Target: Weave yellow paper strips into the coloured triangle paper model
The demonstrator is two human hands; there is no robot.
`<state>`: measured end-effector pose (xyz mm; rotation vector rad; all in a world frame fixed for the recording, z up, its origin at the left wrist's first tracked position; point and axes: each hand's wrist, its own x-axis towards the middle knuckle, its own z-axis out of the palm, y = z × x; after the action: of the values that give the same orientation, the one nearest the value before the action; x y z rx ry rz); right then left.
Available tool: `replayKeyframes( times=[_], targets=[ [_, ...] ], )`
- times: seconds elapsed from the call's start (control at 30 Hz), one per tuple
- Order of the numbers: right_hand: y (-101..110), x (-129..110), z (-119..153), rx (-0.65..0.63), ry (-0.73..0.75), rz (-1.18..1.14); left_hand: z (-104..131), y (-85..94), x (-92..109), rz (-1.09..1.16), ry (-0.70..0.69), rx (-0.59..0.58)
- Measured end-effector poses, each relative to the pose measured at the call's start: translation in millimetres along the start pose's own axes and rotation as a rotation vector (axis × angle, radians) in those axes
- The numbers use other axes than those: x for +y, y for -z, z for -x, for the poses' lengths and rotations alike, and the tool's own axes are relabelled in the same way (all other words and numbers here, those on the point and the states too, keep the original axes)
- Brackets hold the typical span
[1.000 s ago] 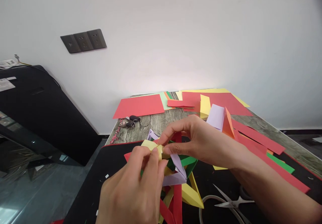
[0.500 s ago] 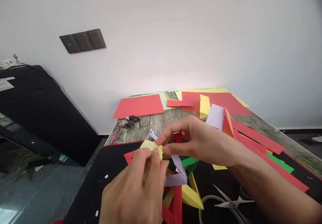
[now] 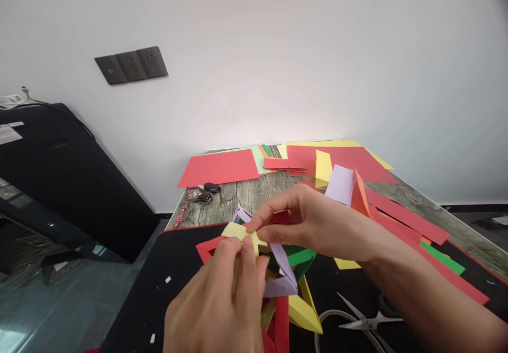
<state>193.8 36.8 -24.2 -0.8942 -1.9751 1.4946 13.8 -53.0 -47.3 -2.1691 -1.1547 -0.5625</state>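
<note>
Folded strips in red, yellow, purple and green interlock in a paper model (image 3: pixel 283 284) below and between my hands. Its upper part has a pale yellow paper strip (image 3: pixel 234 230), pinched from both sides. My left hand (image 3: pixel 222 295) grips the near part of that strip between its fingers, palm down. From the right, thumb and forefinger of my right hand (image 3: pixel 301 223) close on the strip's far side, almost touching the left fingertips. Much of the model lies hidden behind the left hand. A purple piece (image 3: pixel 283 268) and a green piece (image 3: pixel 299 256) show just right of the fingers.
Scissors (image 3: pixel 369 322) lie partly open beside a cable (image 3: pixel 329 313) on the black mat (image 3: pixel 170 252). Red sheets (image 3: pixel 222 168), a folded purple card (image 3: pixel 340 183) and red strips (image 3: pixel 408 215) cover parts of the table. Keys (image 3: pixel 204 193) lie at the left.
My left hand and the paper model have shifted slightly to the right. Both hands keep their pinch on the yellow strip.
</note>
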Motion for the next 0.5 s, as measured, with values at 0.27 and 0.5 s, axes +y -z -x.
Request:
replayKeyframes(
  times=[0.27, 0.5],
  targets=[
    [1.7, 2.3, -3.7, -0.006, -0.006, -0.043, -0.2, -1.8, 4.0, 0.007, 0.024, 0.029],
    [4.8, 4.8, -2.1, -0.017, 0.020, -0.068, -1.9, 0.8, 6.2, 0.006, 0.030, 0.045]
  ],
)
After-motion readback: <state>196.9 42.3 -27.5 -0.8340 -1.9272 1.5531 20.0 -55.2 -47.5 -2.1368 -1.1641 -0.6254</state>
